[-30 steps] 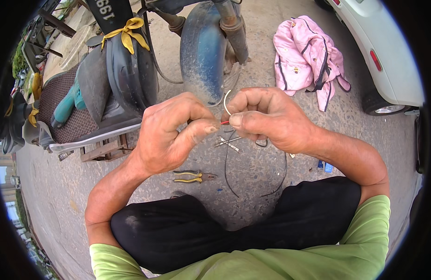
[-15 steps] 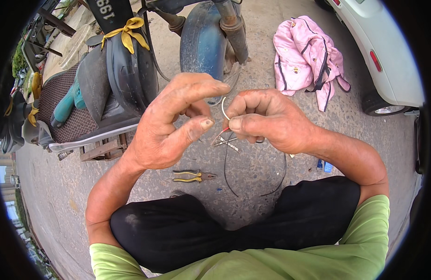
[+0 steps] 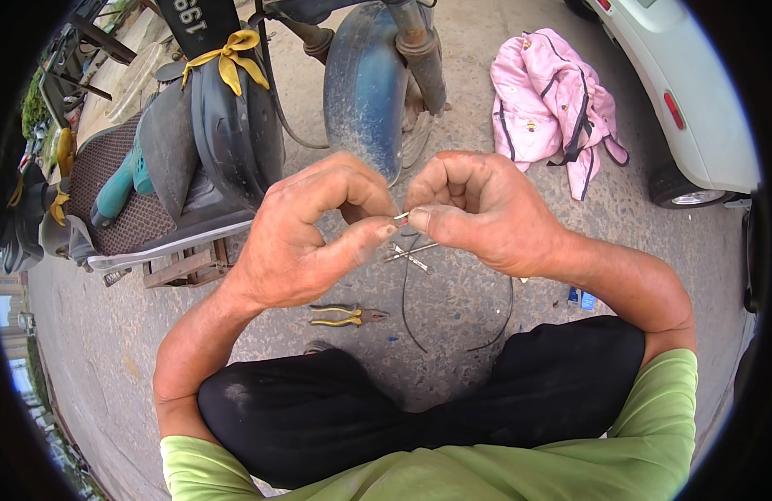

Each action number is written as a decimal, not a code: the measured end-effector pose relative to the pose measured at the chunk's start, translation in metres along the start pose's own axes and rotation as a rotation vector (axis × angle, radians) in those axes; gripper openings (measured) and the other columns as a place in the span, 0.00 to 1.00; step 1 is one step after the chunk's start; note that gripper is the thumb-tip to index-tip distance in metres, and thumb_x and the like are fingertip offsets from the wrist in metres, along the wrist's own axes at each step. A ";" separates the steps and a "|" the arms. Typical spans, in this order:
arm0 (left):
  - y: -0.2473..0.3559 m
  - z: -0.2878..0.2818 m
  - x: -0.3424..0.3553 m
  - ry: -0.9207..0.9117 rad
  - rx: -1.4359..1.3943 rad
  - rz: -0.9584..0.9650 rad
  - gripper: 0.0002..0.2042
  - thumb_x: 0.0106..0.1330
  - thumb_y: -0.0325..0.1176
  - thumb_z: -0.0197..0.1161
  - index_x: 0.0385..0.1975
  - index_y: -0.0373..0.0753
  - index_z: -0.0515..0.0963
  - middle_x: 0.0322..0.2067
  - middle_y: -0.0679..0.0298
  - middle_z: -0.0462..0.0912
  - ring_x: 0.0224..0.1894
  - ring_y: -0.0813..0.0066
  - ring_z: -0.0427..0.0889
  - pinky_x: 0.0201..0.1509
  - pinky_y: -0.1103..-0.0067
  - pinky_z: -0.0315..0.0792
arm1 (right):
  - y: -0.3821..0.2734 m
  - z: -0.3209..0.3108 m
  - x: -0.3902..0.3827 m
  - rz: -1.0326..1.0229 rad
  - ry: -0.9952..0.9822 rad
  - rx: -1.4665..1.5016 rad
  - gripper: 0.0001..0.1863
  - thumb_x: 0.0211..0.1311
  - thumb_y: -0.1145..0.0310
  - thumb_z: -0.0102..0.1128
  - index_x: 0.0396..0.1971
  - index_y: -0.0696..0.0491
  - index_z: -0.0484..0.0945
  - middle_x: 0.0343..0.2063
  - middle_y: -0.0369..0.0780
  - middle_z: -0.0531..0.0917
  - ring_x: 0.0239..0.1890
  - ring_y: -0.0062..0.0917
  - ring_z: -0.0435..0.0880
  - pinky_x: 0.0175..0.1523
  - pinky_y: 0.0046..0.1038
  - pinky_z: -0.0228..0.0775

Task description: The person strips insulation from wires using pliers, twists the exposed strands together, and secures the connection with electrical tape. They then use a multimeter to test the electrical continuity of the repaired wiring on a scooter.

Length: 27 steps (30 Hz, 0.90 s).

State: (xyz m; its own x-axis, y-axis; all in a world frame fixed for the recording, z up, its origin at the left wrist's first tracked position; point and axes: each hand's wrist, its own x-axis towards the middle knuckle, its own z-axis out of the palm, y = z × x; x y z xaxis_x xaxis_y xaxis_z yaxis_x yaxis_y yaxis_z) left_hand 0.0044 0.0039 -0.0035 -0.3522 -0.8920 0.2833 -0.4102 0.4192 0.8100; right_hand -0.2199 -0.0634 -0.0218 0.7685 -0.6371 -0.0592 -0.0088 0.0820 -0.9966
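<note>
near the blue mudguard [image 3: 365,92] | your left hand [image 3: 286,230] and right hand [image 3: 494,217] pinch the thin white-and-red wire [image 3: 401,217] between their tips | work looks unfinished; whether any join is made cannot be told | pliers [image 3: 348,316] lie on the ground [image 3: 235,334], unheld

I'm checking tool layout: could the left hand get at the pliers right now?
Probably yes: the pliers lie uncovered on the ground nearby, though the left hand is busy at the wire.
</note>
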 end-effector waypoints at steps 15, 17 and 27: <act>-0.084 0.012 -0.079 -0.160 -0.050 -0.569 0.12 0.62 0.34 0.68 0.40 0.34 0.81 0.35 0.61 0.84 0.37 0.74 0.83 0.45 0.76 0.76 | -0.010 -0.006 -0.006 0.018 0.049 0.089 0.10 0.63 0.68 0.63 0.38 0.59 0.78 0.28 0.32 0.80 0.29 0.10 0.75 0.34 0.17 0.70; -0.125 0.044 -0.135 -0.235 0.067 -0.587 0.15 0.59 0.34 0.70 0.45 0.36 0.81 0.41 0.56 0.83 0.42 0.65 0.83 0.49 0.71 0.77 | -0.011 -0.007 -0.006 0.018 0.027 0.083 0.10 0.63 0.68 0.63 0.38 0.59 0.77 0.30 0.32 0.80 0.30 0.10 0.76 0.35 0.17 0.71; -0.171 0.140 -0.276 -0.224 0.548 -0.429 0.33 0.48 0.35 0.74 0.59 0.44 0.74 0.56 0.59 0.73 0.60 0.57 0.70 0.61 0.62 0.64 | -0.009 -0.006 -0.001 -0.010 0.057 0.033 0.10 0.63 0.69 0.63 0.39 0.59 0.77 0.31 0.33 0.80 0.32 0.10 0.76 0.38 0.18 0.72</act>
State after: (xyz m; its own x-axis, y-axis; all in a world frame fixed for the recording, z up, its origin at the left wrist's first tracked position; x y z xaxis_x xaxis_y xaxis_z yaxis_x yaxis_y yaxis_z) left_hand 0.0539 0.2022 -0.2924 -0.2058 -0.9653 -0.1606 -0.8923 0.1177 0.4358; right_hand -0.2245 -0.0678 -0.0134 0.7310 -0.6803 -0.0534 0.0206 0.1002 -0.9948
